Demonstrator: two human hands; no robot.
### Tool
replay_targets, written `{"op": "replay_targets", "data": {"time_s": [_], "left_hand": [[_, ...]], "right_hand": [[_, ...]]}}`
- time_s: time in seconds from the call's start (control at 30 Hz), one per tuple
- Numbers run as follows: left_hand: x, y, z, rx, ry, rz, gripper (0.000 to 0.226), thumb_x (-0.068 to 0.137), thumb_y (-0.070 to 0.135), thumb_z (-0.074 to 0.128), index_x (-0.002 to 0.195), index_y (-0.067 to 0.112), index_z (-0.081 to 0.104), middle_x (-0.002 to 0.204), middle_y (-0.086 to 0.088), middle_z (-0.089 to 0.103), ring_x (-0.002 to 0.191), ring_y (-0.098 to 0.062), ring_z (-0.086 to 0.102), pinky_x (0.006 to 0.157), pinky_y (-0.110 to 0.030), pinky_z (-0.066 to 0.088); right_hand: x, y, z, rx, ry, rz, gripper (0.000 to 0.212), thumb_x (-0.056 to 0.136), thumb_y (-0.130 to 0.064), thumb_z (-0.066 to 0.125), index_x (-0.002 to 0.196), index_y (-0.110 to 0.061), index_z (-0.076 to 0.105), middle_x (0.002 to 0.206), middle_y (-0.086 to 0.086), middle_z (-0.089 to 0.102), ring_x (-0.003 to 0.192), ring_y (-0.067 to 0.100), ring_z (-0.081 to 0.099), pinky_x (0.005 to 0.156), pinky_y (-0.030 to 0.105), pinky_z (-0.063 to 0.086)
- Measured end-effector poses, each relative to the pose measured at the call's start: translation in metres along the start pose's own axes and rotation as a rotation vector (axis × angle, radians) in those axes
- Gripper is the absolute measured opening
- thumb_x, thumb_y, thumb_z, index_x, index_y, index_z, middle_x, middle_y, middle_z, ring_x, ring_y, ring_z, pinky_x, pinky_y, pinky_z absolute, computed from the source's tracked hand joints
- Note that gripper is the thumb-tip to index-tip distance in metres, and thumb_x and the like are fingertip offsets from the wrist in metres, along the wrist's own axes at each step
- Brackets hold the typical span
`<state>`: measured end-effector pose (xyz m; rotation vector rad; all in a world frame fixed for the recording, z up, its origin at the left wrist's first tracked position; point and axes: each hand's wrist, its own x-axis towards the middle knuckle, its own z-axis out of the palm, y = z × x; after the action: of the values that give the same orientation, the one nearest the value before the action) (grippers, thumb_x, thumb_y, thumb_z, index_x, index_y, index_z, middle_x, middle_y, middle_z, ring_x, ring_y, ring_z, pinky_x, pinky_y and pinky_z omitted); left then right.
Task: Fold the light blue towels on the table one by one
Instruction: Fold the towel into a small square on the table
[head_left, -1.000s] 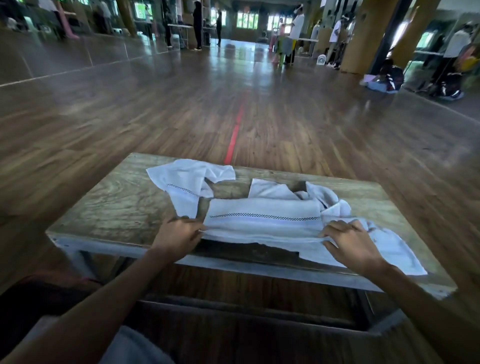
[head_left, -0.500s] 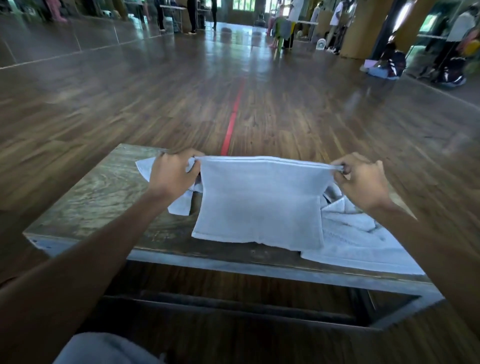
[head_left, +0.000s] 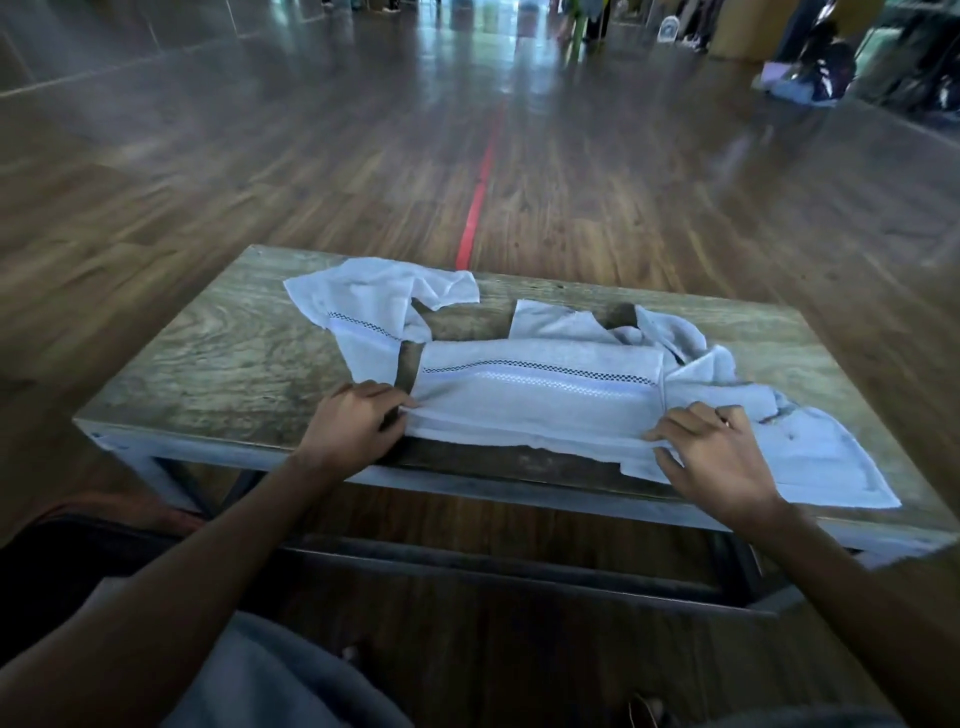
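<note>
The checker-striped light-blue towel (head_left: 540, 397) runs left-to-right across the surface (head_left: 218, 364), left hand (head_left: 353, 428) and right hand (head_left: 719, 460) fingers pinching its near corners.

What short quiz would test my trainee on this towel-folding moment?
1. True or false: left hand and right hand both hold the near edge of the folded light blue towel.
2. A crumpled light blue towel lies: A far left on the weathered wooden table; B on the floor; C in the left hand.
3. Fill in: the thin floor line beyond the table is ____.
Key: 1 true; 2 A; 3 red.
</note>
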<state>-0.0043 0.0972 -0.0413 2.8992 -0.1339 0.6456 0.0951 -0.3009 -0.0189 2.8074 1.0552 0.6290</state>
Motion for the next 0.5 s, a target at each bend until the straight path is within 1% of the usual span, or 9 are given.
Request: {"op": "replay_targets", "data": {"time_s": [0.03,0.1,0.13,0.17,0.23,0.3,0.4,0.5], "left_hand": [[-0.001,0.001,0.000,-0.018,0.006,0.001,0.028,0.081,0.033,0.047,0.090,0.023,0.071,0.085,0.005,0.072,0.075,-0.018,0.069,0.067,-0.029,0.049],[-0.003,0.003,-0.004,-0.074,0.018,-0.014,0.028,0.082,0.034,0.049,0.092,0.022,0.072,0.085,0.004,0.073,0.074,-0.018,0.068,0.065,-0.028,0.049],[-0.003,0.005,-0.008,-0.101,0.025,-0.034,0.027,0.082,0.034,0.051,0.093,0.021,0.072,0.084,0.004,0.073,0.073,-0.017,0.068,0.064,-0.026,0.049],[-0.002,0.006,-0.010,-0.120,0.035,-0.049,0.026,0.082,0.034,0.053,0.093,0.021,0.073,0.085,0.004,0.072,0.073,-0.015,0.067,0.063,-0.025,0.049],[-0.003,0.006,-0.011,-0.129,0.029,-0.046,0.026,0.082,0.034,0.053,0.091,0.021,0.073,0.086,0.005,0.073,0.075,-0.015,0.068,0.065,-0.028,0.052],[-0.006,0.004,-0.009,-0.104,-0.031,-0.026,0.027,0.081,0.035,0.051,0.090,0.023,0.073,0.089,0.006,0.073,0.082,-0.016,0.070,0.071,-0.033,0.052],[-0.011,0.003,-0.007,-0.051,-0.094,-0.034,0.027,0.080,0.037,0.049,0.089,0.027,0.073,0.091,0.009,0.072,0.093,-0.014,0.068,0.078,-0.035,0.048],[-0.008,0.006,-0.010,-0.049,-0.115,-0.035,0.029,0.076,0.042,0.050,0.088,0.028,0.073,0.091,0.012,0.072,0.093,-0.012,0.068,0.081,-0.035,0.048]], "right_hand": [[-0.002,-0.001,0.000,0.007,0.009,0.017,0.027,0.078,-0.027,0.045,0.083,-0.021,0.072,0.083,-0.005,0.068,0.080,0.024,0.063,0.073,0.035,0.028],[-0.003,-0.002,-0.004,0.038,0.036,0.062,0.013,0.079,-0.020,0.060,0.085,-0.020,0.072,0.084,-0.004,0.069,0.084,0.026,0.063,0.075,0.036,0.027],[-0.002,-0.002,-0.006,0.058,0.044,0.085,0.010,0.077,-0.016,0.068,0.085,-0.019,0.072,0.084,-0.003,0.069,0.085,0.027,0.063,0.075,0.037,0.026],[-0.001,-0.002,-0.008,0.070,0.047,0.103,0.011,0.075,-0.014,0.071,0.085,-0.019,0.071,0.084,-0.002,0.069,0.085,0.028,0.063,0.076,0.037,0.026],[0.001,-0.002,-0.011,0.069,0.056,0.111,0.011,0.074,-0.018,0.065,0.083,-0.018,0.071,0.082,-0.002,0.069,0.083,0.029,0.062,0.076,0.037,0.025],[0.000,-0.005,-0.010,0.046,0.011,0.079,0.018,0.072,-0.024,0.055,0.080,-0.019,0.071,0.082,-0.003,0.069,0.081,0.027,0.063,0.075,0.037,0.026],[-0.006,-0.010,-0.005,0.020,-0.066,0.023,0.031,0.074,-0.032,0.040,0.078,-0.021,0.069,0.083,-0.005,0.068,0.079,0.024,0.064,0.073,0.035,0.026],[-0.006,-0.011,-0.006,0.000,-0.110,0.019,0.035,0.069,-0.035,0.038,0.078,-0.021,0.069,0.082,-0.004,0.066,0.076,0.023,0.062,0.072,0.036,0.026]]}}
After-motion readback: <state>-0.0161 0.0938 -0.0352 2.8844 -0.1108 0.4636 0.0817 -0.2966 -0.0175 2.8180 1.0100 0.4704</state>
